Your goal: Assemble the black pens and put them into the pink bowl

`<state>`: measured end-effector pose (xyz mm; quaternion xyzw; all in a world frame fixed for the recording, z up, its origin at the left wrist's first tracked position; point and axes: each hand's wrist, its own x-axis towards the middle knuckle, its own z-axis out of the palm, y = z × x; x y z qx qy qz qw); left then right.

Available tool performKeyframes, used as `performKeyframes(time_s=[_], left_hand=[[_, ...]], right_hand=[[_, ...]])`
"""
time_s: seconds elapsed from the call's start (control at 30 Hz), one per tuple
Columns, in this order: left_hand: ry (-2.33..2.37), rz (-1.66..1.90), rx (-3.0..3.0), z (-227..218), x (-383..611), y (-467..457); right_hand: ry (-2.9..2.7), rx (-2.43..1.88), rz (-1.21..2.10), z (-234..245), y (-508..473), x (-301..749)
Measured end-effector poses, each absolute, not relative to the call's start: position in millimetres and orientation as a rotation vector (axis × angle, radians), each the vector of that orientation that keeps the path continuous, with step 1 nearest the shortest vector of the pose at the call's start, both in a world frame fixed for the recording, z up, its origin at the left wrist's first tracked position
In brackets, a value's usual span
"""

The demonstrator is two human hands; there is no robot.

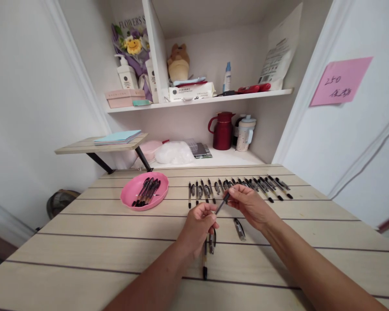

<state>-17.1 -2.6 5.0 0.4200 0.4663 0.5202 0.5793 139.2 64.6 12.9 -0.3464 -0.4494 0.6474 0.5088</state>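
A slim pen (221, 206) slants between my two hands above the table. My left hand (199, 221) pinches its lower end. The fingers of my right hand (245, 203) close on its dark upper end. On the table under my right wrist lies a loose pen cap (240, 229). Partly covered by my left hand, an uncapped pen (205, 261) and another cap (212, 242) lie side by side. Beyond my hands stretches a row of uncapped pens with caps between them (204, 191); my right hand hides part of it.
A pink dish (126, 201) with several black pens stands at the left. Behind it, a small raised shelf (81, 146) carries blue paper (118, 137). At the back are a plastic bag (174, 153), a red jug (223, 131) and a pale cup (245, 134).
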Motion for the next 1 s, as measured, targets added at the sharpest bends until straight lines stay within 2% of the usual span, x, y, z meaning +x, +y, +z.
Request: performKeyframes(time_s=[0.13, 0.3, 0.47, 0.67, 0.83, 1.0], left_hand=[[1.086, 1.22, 0.973, 4.2, -17.4, -2.1], [1.06, 1.205, 0.994, 4.0, -17.7, -1.9], [1.1, 1.196, 0.981, 5.1, -18.5, -2.1], [1.114, 1.219, 1.03, 4.8, -16.5, 5.5], [1.048, 1.232, 0.986, 3.6, -17.4, 16.4], [1.035, 1.266, 1.009, 0.2, -21.3, 19.4]], right_hand=[[-1.08, -0.754, 1.653, 12.1, 64.5, 139.3], [-1.07, -0.824, 1.565, 10.5, 64.8, 138.1], [-1.089, -0.736, 1.632, 10.4, 64.0, 136.7], [-1.015, -0.881, 1.483, 5.6, 69.8, 135.0], [-1.009, -0.741, 1.576, 14.1, 70.7, 133.5], [-1.051, -0.804, 1.444, 14.2, 75.6, 127.5]])
